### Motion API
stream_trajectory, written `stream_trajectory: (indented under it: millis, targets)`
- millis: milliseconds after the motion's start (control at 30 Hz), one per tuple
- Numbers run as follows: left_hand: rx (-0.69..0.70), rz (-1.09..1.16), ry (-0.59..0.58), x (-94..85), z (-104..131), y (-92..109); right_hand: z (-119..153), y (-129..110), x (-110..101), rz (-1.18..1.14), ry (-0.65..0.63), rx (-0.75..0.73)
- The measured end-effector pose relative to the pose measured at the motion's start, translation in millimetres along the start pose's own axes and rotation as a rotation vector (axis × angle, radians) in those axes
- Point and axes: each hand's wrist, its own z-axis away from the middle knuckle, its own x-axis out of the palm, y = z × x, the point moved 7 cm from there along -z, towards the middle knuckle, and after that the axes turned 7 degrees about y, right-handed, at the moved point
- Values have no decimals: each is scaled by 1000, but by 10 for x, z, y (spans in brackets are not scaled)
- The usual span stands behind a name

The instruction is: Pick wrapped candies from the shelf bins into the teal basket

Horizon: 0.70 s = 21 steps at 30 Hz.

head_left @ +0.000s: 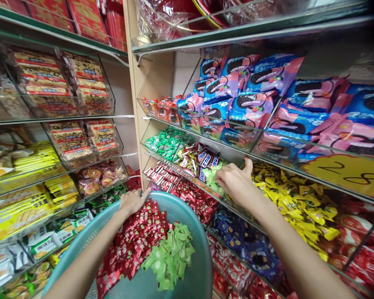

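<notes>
A teal plastic basket [200,232] holds a heap of red candy packets [135,241] and a smaller pile of light green candies [171,255]. My left hand [133,202] is at the basket's far rim, its fingers partly hidden and the thumb stretched to the right; what the fingers grip is the rim. Over in a shelf compartment, my right hand [235,178] touches light green candies [212,176], fingers curled down and thumb apart near the shelf above. Whether it has hold of any candy cannot be made out. Snickers bars [207,158] lie just beyond those candies.
Glass-fronted shelves rise around the basket. Blue-and-pink cookie packs [249,79] fill the shelf above my right hand, with a glass edge [193,133] below them. Yellow candies [293,199] lie right, green-wrapped ones [163,143] left, and a wooden upright [132,83] separates the shelf sections.
</notes>
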Motion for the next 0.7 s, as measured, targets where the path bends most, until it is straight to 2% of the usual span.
stream_trajectory:
  millis: [300,533,700]
  targets:
    - [3,-3,9,36,-20,-1,-25,51,-18,16,13,36]
    - [1,-5,9,18,-20,14,-28,12,3,58,-27,15]
    - [-8,-7,13,-2,-13,7,-52,-12,-4,35,2,-4]
